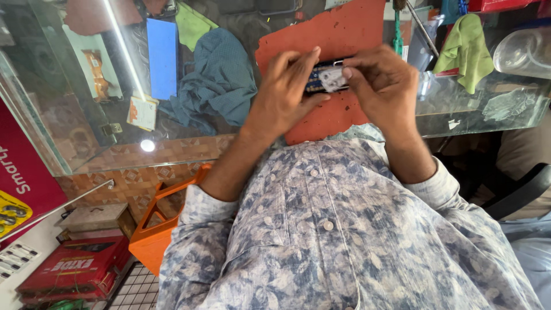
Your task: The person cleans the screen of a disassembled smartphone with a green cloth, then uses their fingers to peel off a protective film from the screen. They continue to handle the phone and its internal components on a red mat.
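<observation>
Both hands grasp a small dark circuit board (327,77) above the orange mat (333,34): the left hand (284,95) pinches its left end, the right hand (381,86) clamps its right end with fingertips on top.

Single head-worn view, facing steeply down, close over own chest and glass counter (470,109)

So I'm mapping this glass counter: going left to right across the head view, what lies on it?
Blue rectangular card → crumpled teal cloth → left hand → small dark phone → right hand → green cloth → clear plastic container.
</observation>
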